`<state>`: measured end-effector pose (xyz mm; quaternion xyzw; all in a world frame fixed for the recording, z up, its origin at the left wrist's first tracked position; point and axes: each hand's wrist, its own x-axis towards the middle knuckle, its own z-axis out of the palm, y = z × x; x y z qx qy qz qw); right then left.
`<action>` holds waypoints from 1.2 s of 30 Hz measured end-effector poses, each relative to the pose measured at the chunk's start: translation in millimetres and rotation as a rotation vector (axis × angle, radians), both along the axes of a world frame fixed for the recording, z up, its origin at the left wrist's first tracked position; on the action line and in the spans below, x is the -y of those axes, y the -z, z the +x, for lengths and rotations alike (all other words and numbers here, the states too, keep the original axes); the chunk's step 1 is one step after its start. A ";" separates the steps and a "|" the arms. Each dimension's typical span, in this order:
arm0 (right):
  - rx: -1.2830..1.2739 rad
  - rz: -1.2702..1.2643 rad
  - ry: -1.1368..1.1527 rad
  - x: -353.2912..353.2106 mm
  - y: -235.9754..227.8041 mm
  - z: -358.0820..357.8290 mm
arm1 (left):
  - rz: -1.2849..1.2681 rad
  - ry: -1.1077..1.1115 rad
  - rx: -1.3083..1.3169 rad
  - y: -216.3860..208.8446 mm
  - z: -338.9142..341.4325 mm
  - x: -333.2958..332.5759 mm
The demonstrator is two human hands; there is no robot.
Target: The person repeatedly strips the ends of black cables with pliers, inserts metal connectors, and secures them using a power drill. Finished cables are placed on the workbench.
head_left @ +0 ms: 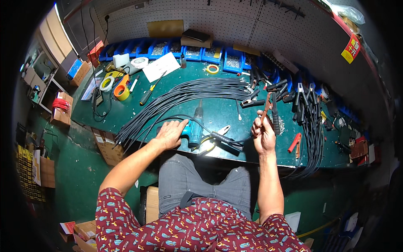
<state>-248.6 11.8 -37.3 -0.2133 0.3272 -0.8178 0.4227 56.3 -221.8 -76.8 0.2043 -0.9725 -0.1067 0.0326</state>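
Observation:
My left hand [170, 134] is closed around the handle of a teal power drill [196, 133], which lies on the green bench with its chuck pointing away from me. The fingertips are partly hidden. Raised at the right, my right hand [263, 136] grips an alligator clamp [275, 115] with a black handle and a copper-coloured side. Between my hands lie pliers [205, 145] with yellow-and-black handles and another black clamp [222, 137]. Behind them a thick bundle of black cables [180, 94] curves across the bench.
Blue bins [193, 52] of small metal parts line the back. Finished-looking black clamps with cables [310, 122] hang over the right front edge, beside a red clamp [294, 143]. Tape rolls [121, 91], a screwdriver [147, 95] and white paper [161, 68] lie at the left.

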 end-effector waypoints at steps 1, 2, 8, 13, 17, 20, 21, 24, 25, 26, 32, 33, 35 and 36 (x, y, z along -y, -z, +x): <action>-0.006 -0.012 -0.012 2.8 -0.4 -2.1 | -0.035 -0.003 -0.008 -1.6 -7.9 -2.3; 0.006 -0.045 -0.052 4.8 2.2 -6.3 | -0.016 -0.020 0.016 -4.4 -12.0 -3.2; 0.027 -0.090 -0.129 9.6 13.9 -28.6 | -0.018 -0.016 0.039 -69.5 -5.8 1.6; 0.027 -0.075 -0.096 18.5 16.2 -40.2 | 0.262 0.009 -0.039 -114.0 25.0 8.7; 0.104 -0.022 -0.096 23.2 16.8 -44.6 | 0.589 -0.056 -0.115 -95.8 58.9 15.9; 0.115 -0.088 -0.179 19.8 16.7 -48.1 | 0.956 -0.233 -0.471 -83.4 71.0 -26.9; 0.103 -0.090 -0.183 20.0 15.4 -45.5 | 1.115 -0.303 -0.564 -76.7 67.2 -41.7; 0.143 -0.099 -0.207 17.3 11.5 -40.5 | 1.503 -0.387 -0.591 -65.4 33.2 -74.4; 0.144 -0.122 -0.249 15.8 10.7 -40.9 | 1.560 -0.386 -0.658 -57.3 18.5 -83.9; 0.147 -0.095 -0.256 14.7 8.7 -38.9 | 1.601 -0.391 -0.713 -64.9 1.3 -94.5; 0.149 -0.046 -0.306 9.6 -1.2 -24.2 | 1.690 -0.304 -0.620 -58.2 -39.5 -99.9; 0.180 -0.052 -0.323 9.4 0.2 -23.8 | 1.713 -0.309 -0.598 -58.8 -42.4 -100.4; 0.189 -0.102 -0.354 10.1 -2.3 -20.7 | 1.727 -0.296 -0.608 -55.8 -47.4 -101.6; 0.198 -0.096 -0.339 10.1 -3.9 -19.0 | 1.733 -0.291 -0.614 -54.0 -49.0 -101.8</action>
